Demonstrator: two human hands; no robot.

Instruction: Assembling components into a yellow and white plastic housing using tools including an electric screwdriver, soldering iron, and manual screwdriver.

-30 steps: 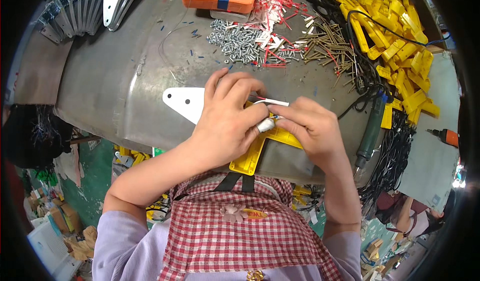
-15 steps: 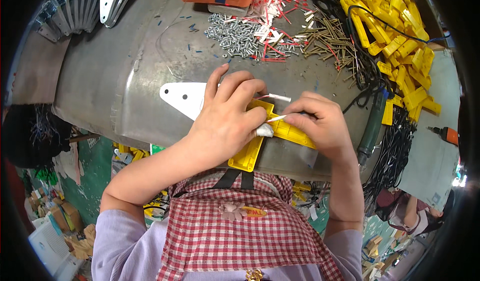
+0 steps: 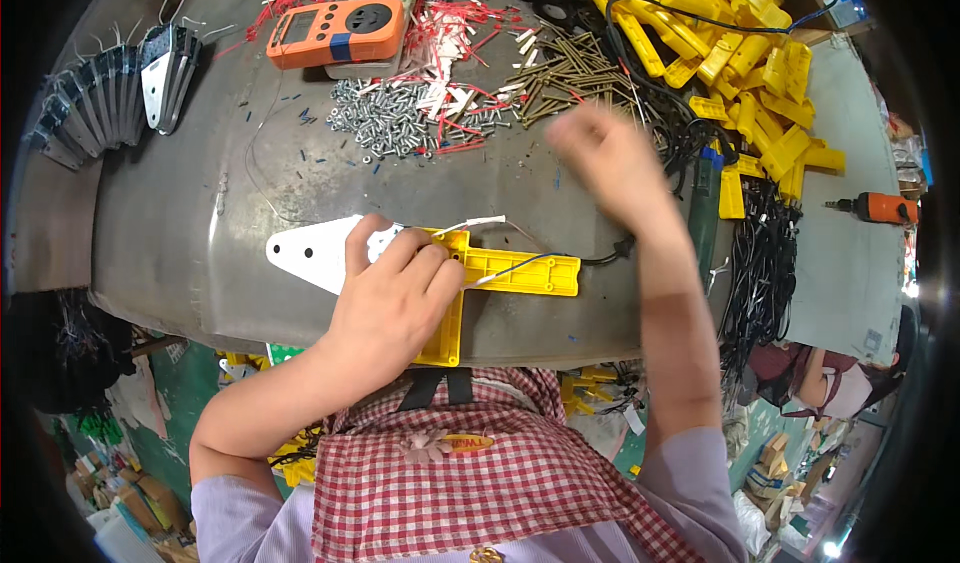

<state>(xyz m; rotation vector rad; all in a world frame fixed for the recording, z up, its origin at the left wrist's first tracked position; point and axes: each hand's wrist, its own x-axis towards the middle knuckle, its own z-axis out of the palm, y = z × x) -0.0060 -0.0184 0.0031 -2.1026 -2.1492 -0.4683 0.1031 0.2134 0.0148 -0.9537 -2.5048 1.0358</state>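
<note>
My left hand point(image 3: 395, 303) is closed, its fingers bent over a yellow plastic housing point(image 3: 530, 273) at the table's near side. Under those fingers a white tapered plate point(image 3: 308, 251) with dark holes reaches out to the left. A thin wire with a white sleeve point(image 3: 487, 221) rises above the housing. Across the housing's long arm runs a dark blue wire point(image 3: 520, 263), and its pale end lies by my left fingertips. Off to the upper right, my right hand point(image 3: 612, 163) hovers near the brass-coloured screws point(image 3: 565, 75), its fingers smeared by motion.
Silver screws point(image 3: 375, 118), white sleeves with red wires point(image 3: 445, 58) and an orange meter point(image 3: 340, 35) occupy the back. Yellow housings point(image 3: 760, 73) are heaped at the far right, with black cables point(image 3: 765, 273) nearer. An orange-handled screwdriver point(image 3: 885, 208) and a row of metal plates point(image 3: 110, 93) flank the table.
My right hand has let go of the white-sleeved wire end and moved up and away from the housing. My left hand stays on the housing. The whole view has shifted.
</note>
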